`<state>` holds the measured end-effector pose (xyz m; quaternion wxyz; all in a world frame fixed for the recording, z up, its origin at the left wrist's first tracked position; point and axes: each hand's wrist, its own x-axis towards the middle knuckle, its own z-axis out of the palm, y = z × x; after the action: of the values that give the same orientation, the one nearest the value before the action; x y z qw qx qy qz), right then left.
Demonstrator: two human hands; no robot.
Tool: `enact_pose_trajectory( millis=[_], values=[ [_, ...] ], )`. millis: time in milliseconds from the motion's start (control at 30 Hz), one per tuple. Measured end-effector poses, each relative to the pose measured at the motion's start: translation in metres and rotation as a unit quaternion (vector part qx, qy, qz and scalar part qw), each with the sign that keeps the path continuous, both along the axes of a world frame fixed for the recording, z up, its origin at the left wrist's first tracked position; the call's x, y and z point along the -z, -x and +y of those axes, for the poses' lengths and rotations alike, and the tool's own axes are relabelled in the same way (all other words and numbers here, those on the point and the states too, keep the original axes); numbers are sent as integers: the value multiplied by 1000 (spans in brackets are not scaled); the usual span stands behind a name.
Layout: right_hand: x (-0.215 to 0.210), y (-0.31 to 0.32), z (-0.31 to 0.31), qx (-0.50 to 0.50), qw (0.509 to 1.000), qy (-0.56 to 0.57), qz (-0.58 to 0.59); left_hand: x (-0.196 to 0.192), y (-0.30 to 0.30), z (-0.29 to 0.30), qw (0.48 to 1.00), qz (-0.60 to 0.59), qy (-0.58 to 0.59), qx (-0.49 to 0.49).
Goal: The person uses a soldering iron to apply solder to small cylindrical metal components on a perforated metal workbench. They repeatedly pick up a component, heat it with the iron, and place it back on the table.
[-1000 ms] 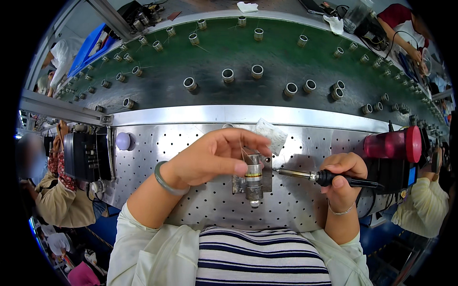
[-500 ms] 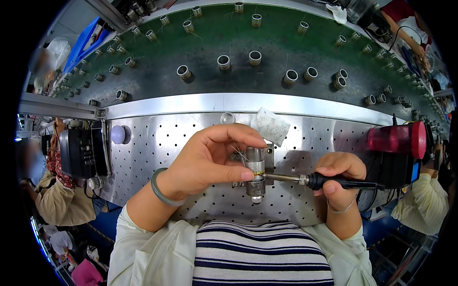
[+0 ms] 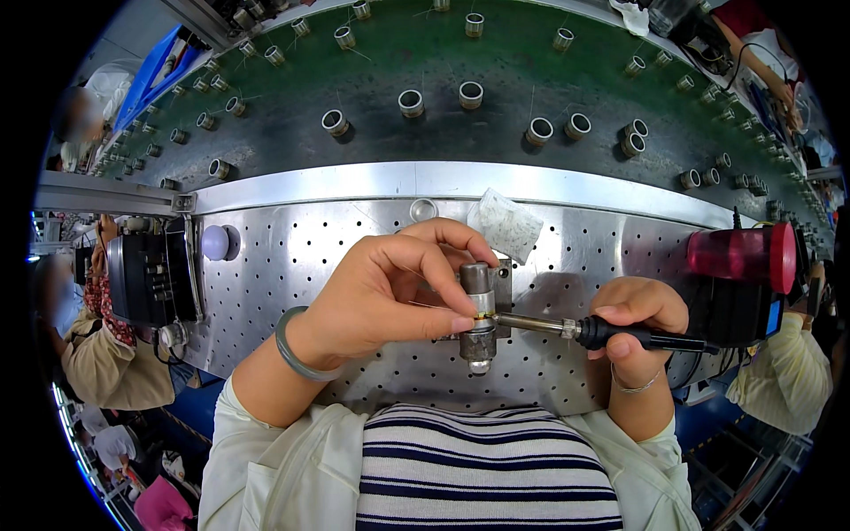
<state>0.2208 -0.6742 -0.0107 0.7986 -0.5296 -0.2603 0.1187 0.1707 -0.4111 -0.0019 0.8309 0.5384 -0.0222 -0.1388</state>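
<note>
My right hand [image 3: 639, 320] grips a soldering iron [image 3: 611, 334] by its black handle. The iron's metal shaft points left, and its tip meets a metal ring [image 3: 483, 306] at a copper-yellow band. That ring sits around a dark metal post [image 3: 476, 278] on a small fixture with a rounded, shiny near end [image 3: 479, 366]. On the ring's left side my left hand [image 3: 381, 296] pinches with thumb and forefinger, closed on a thin wire [image 3: 423, 305]. The wire's end is hidden between the fingertips.
Beyond the perforated metal worktop [image 3: 292, 230], a green belt [image 3: 390, 66] carries many metal rings. A whitish pad [image 3: 510, 227] and a small round clear dish [image 3: 423, 210] lie behind the fixture. A red container [image 3: 739, 257] stands right; a purple knob [image 3: 215, 242] and black device [image 3: 142, 274] are left.
My left forefinger has come down from the post's top to meet the thumb beside the ring. The iron stays against the ring. The view has shifted slightly.
</note>
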Motion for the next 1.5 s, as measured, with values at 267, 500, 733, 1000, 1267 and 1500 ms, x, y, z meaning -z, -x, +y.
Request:
enact_pose_trajectory(
  millis=[267,500,733,1000,1267,1500],
  values=[
    [-1,-1,-1,8,1000,17,-11,-2,-1,-2,1000,13,-3,2],
    [2,-3,-6,11,999,35,-40,-2,-3,2,998,38,51,27],
    [3,-4,-6,8,998,37,-48,-10,-11,-4,994,88,25,56],
    [3,-6,-8,-2,996,41,-78,-11,-10,-6,994,92,11,52],
    [-1,-7,-11,11,1000,-18,-15,-6,-13,-4,991,107,37,68],
    [0,-7,-9,6,1000,-16,-9,2,-16,1,985,130,66,90]
  ],
)
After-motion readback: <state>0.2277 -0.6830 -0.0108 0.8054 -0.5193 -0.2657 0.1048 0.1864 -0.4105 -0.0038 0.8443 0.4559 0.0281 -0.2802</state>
